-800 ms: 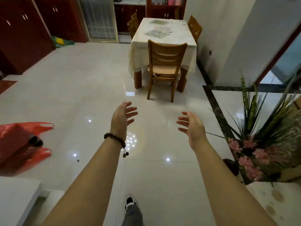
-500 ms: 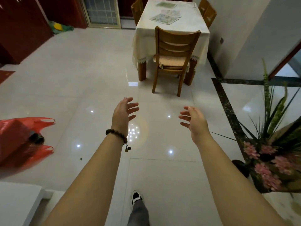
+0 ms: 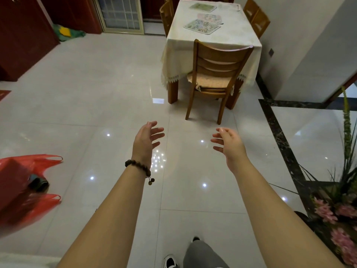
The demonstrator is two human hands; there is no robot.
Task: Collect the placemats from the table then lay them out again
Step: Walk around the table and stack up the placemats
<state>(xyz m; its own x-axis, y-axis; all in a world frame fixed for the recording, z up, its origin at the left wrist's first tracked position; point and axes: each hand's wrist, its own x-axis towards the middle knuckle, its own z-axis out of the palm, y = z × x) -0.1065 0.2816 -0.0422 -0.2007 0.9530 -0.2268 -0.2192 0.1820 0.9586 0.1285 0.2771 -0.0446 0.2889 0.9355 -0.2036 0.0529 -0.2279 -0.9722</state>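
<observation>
Left grip (image 3: pixel 145 142): raised over the tiled floor (image 3: pixel 87 97), palm turned inward, fingers spread and loosely bent, holding nothing; dark bead bracelet (image 3: pixel 138 166) on the wrist, two small beads hanging from it
Right grip (image 3: pixel 229 146): level with the left, palm facing it, fingers spread and slightly curled, holding nothing; both grips well short of the bench
Nearest placemat (image 3: pixel 201 26): patterned, greenish, rounded corners, flat on the bench, left of its middle
Middle placemat (image 3: pixel 210 18): pinkish, just beyond the nearest one; touching or overlapping it, cannot tell which
Far placemat (image 3: pixel 202 7): green, apart from the other two, close to the bench's far end; a pale flat item towards the far right corner is too faint to identify
Bench (image 3: pixel 237 38): rectangular, far centre-right, against the right wall, under a cream tablecloth (image 3: pixel 177 60) whose lace trim hangs over the wooden legs
Near chair (image 3: pixel 220 62): wood, slatted back, woven seat pad, pushed in at the bench's near end
Left chair (image 3: pixel 167 14) and right chairs (image 3: pixel 257 16): at the long sides, partly hidden
Red plastic bag (image 3: pixel 21 190): on the floor, near left, a dark object at its opening
Pink flowers (image 3: pixel 338 219): near right, with tall green stems
Dark red cabinets (image 3: pixel 25 35): far left
Grey trouser leg (image 3: pixel 201 256) and black-and-white shoe (image 3: pixel 170 262): bottom edge
</observation>
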